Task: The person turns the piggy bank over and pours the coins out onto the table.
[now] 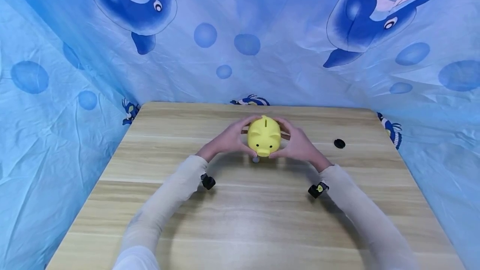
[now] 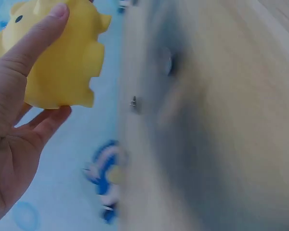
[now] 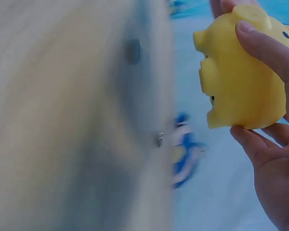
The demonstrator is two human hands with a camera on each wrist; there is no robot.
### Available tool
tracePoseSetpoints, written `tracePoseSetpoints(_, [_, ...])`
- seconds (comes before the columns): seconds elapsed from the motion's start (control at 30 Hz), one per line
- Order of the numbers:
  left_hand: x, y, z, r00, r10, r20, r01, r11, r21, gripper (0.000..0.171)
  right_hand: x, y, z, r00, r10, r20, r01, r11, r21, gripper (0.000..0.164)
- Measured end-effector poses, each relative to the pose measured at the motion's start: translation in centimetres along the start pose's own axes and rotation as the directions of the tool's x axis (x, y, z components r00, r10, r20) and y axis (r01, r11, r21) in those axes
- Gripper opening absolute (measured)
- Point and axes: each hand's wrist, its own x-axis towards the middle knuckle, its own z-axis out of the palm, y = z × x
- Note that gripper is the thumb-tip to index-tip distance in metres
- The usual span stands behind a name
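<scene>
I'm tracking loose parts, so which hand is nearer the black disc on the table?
Right: the right hand, holding the yellow piggy bank, is left of the black disc; the left hand, gripping the bank's opposite side, is farther left.

head: bright | tabletop glare nearer than gripping hands | soft shadows beneath | wrist views: tabletop blurred, piggy bank sharper

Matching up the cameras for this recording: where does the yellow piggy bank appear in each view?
Head: piggy bank slightly right of and below centre.
Left wrist: piggy bank in the upper-left corner, cut by the top edge.
Right wrist: piggy bank at upper right.
Shared landmark: wooden tabletop, right side in left wrist, left side in right wrist.
</scene>
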Motion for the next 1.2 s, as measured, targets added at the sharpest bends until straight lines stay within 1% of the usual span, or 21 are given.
tracePoseSetpoints(0.07, [0.0,-0.1,0.0,0.998,0.045,-0.036,-0.045,0.999,0.014,0.116,-0.1,0.5,0.0,0.999,-0.035,-0.039,0.036,0.999,0.017,0.115])
tracePoseSetpoints(0.13, [0.0,-0.6,0.1,0.996,0.076,-0.05,-0.074,0.997,0.033,0.116,-0.2,1.3,0.1,0.997,-0.04,-0.06,0.042,0.999,0.034,0.116])
tracePoseSetpoints(0.23, [0.1,-1.4,0.6,0.998,0.062,-0.015,-0.061,0.997,0.042,0.116,-0.4,2.3,0.5,0.999,-0.014,-0.035,0.015,0.999,0.032,0.116])
tracePoseSetpoints(0.3, [0.0,-1.6,0.8,0.998,0.059,-0.007,-0.059,0.997,0.044,0.118,-0.5,2.4,0.6,0.999,-0.01,-0.032,0.011,1.0,0.018,0.116])
tracePoseSetpoints(0.37, [-0.1,-1.2,0.8,0.997,0.078,-0.019,-0.078,0.996,0.035,0.119,-0.7,1.9,0.4,0.998,-0.036,-0.052,0.036,0.999,0.014,0.116])
tracePoseSetpoints(0.43, [-0.3,-0.3,0.6,0.995,0.093,-0.034,-0.092,0.995,0.024,0.119,-0.8,1.2,0.1,0.997,-0.049,-0.058,0.05,0.999,0.017,0.116])
tracePoseSetpoints(0.47, [-0.4,-0.1,0.6,0.995,0.09,-0.033,-0.089,0.996,0.025,0.118,-0.8,1.1,0.1,0.998,-0.041,-0.052,0.042,0.999,0.017,0.116])
tracePoseSetpoints(0.53, [-0.5,0.3,0.5,0.998,0.06,-0.015,-0.06,0.998,0.011,0.116,-0.7,0.9,0.1,1.0,-0.003,-0.021,0.003,1.0,0.008,0.116])
tracePoseSetpoints(0.57, [-0.6,0.3,0.5,0.999,0.041,-0.008,-0.041,0.999,0.004,0.116,-0.7,0.8,0.1,1.0,0.01,-0.007,-0.01,1.0,-0.002,0.116])
tracePoseSetpoints(0.63, [-0.7,0.2,0.5,0.999,0.028,-0.017,-0.028,1.0,-0.012,0.116,-0.4,0.7,0.0,1.0,0.017,-0.008,-0.017,1.0,-0.017,0.116])
tracePoseSetpoints(0.7, [-0.7,-0.1,0.3,0.998,0.038,-0.052,-0.041,0.998,-0.047,0.116,-0.2,0.3,-0.1,0.999,-0.009,-0.037,0.009,1.0,-0.013,0.116])
tracePoseSetpoints(0.77, [-0.7,-0.6,0.2,0.996,0.04,-0.079,-0.045,0.997,-0.06,0.118,0.0,0.0,-0.1,0.998,-0.032,-0.049,0.032,0.999,0.0,0.116])
tracePoseSetpoints(0.8, [-0.7,-0.9,0.2,0.996,0.035,-0.08,-0.04,0.997,-0.061,0.117,0.1,-0.1,-0.1,0.999,-0.032,-0.04,0.032,0.999,0.009,0.116])
tracePoseSetpoints(0.9, [-1.0,-1.6,0.3,0.999,-0.009,-0.051,0.006,0.998,-0.063,0.116,0.0,-0.2,0.3,1.0,-0.003,0.009,0.003,1.0,0.02,0.115])
tracePoseSetpoints(0.93, [-1.1,-1.8,0.3,0.999,-0.011,-0.048,0.008,0.998,-0.062,0.116,0.0,-0.1,0.4,1.0,0.002,0.012,-0.002,1.0,0.019,0.115])
tracePoseSetpoints(1.07, [-1.0,-1.4,0.1,0.997,0.016,-0.079,-0.021,0.997,-0.072,0.116,0.3,0.0,0.2,0.999,-0.021,-0.031,0.022,1.0,0.02,0.116])
tracePoseSetpoints(1.13, [-0.9,-0.9,0.0,0.997,0.017,-0.081,-0.023,0.997,-0.077,0.115,0.5,-0.1,-0.1,0.999,-0.03,-0.015,0.03,0.999,0.021,0.115])
tracePoseSetpoints(1.2, [-0.7,-0.4,-0.1,0.997,-0.004,-0.072,-0.002,0.997,-0.075,0.114,0.8,-0.3,-0.5,1.0,-0.031,0.008,0.03,0.999,0.014,0.114])
